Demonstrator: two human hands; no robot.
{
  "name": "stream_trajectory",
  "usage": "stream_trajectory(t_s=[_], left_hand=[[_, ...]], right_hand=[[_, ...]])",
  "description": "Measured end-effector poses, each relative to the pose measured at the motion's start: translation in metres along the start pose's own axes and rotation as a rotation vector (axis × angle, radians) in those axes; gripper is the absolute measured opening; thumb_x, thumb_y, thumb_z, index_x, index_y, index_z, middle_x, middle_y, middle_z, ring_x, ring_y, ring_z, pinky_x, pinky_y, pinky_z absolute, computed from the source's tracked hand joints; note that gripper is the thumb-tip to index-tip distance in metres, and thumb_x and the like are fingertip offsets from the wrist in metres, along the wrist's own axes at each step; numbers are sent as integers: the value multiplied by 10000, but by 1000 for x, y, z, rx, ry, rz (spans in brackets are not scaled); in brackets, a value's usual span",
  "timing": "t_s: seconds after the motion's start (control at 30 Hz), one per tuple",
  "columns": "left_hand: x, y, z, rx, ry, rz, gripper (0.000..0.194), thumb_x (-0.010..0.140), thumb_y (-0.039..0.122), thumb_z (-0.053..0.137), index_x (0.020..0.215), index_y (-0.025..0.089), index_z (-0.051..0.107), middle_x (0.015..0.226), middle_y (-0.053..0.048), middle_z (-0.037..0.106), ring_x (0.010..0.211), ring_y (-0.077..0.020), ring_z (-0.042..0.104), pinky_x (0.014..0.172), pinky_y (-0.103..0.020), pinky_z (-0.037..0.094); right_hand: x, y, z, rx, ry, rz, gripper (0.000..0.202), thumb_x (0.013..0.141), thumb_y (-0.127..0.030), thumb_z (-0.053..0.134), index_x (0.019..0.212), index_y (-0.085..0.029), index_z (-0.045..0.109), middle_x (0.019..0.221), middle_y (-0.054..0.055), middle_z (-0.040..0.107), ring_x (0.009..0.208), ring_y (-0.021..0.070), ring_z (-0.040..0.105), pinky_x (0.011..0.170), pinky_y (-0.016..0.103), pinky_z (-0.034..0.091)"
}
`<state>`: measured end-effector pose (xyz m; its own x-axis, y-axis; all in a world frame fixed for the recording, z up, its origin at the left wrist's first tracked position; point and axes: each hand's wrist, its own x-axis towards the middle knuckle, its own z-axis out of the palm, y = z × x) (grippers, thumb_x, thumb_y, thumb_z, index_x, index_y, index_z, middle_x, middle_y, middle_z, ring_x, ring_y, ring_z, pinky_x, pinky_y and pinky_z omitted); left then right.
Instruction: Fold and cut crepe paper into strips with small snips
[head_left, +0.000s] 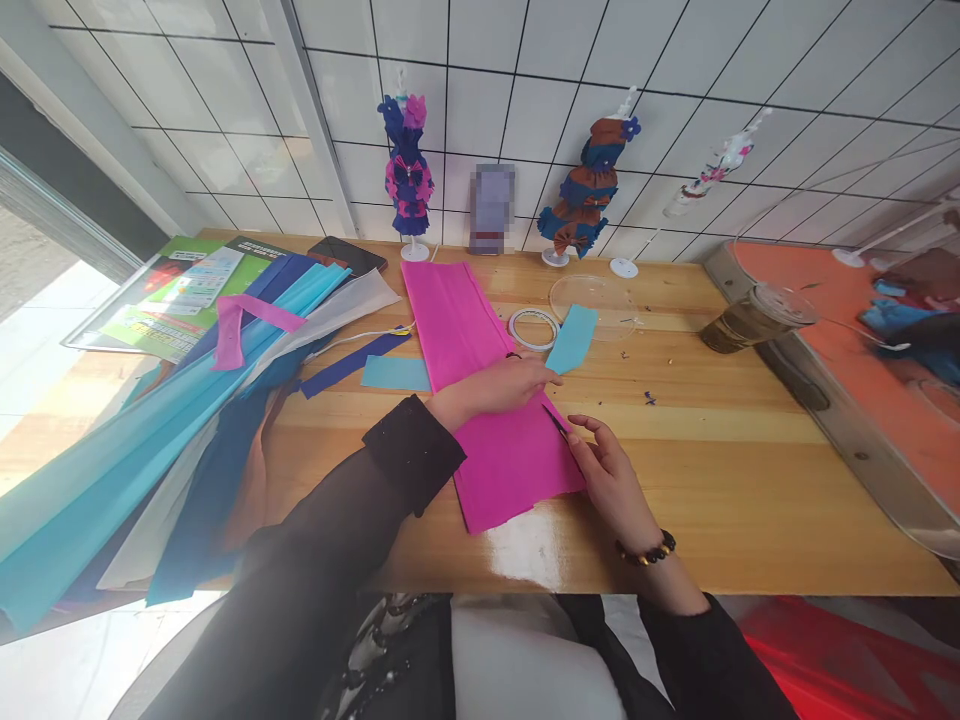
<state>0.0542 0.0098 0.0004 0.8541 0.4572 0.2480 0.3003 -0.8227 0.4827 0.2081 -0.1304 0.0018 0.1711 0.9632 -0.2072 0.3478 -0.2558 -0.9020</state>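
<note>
Pressing the pink sheet [480,400] flat on the worktop [750,470], the left hand [510,385] lies open. Right hand [611,480] fingers pinch a dark blade at its edge; cutting barely begun.

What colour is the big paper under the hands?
Bright pink. The paper sheet shows best in the head view, lying flat on the wooden table.

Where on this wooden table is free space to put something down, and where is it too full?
Bare wood lies right of the pink sheet, between the right hand and the glass jar. The front edge there is free too. The left side is crowded with blue sheets and booklets.
</note>
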Motion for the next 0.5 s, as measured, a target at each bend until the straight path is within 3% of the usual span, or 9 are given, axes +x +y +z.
stream_trajectory(t_s=[0.2,0.5], left_hand=[[-1,-11,2,27,74,21,371,867,53,313,1101,200,563,1014,-27,607,982,-145,497,882,-296,305],[-2,-9,-3,-16,59,-13,384,856,59,316,1139,179,546,1022,-26,612,991,-143,487,881,-267,313]], right_hand=[[-2,-3,0,5,-8,12,432,793,-522,470,1107,-226,456,637,-26,521,542,127,410,490,242,317],[-1,-8,-3,-47,-40,9,433,810,-525,450,1122,-225,437,603,-50,447,528,116,367,485,236,304]])
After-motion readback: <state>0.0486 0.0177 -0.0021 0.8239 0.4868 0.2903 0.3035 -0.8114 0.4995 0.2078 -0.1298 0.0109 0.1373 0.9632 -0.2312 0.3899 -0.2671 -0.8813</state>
